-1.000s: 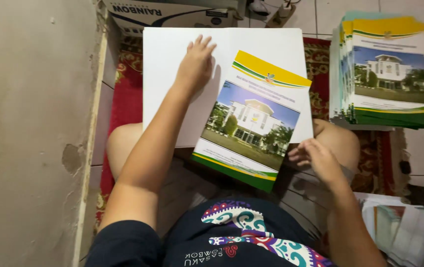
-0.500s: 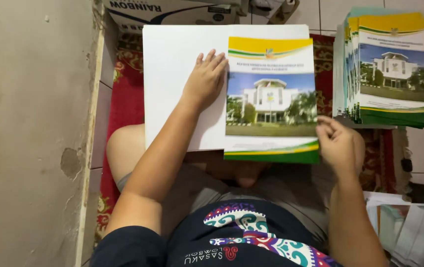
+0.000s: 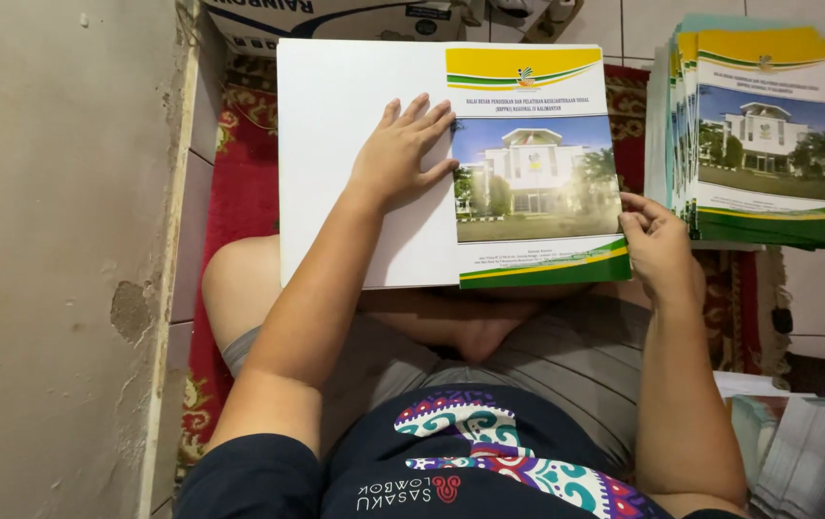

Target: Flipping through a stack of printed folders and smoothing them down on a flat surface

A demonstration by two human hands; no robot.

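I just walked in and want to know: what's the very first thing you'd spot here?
The printed cover with a white building, yellow on top and green below, lying on a white sheet on the person's lap. The left hand presses flat beside it and the right hand pinches its lower right edge. A tall stack of matching covers stands at right.

bare plaster wall (image 3: pixel 57 240), red patterned rug (image 3: pixel 239 192), perhaps tiled floor (image 3: pixel 816 288)
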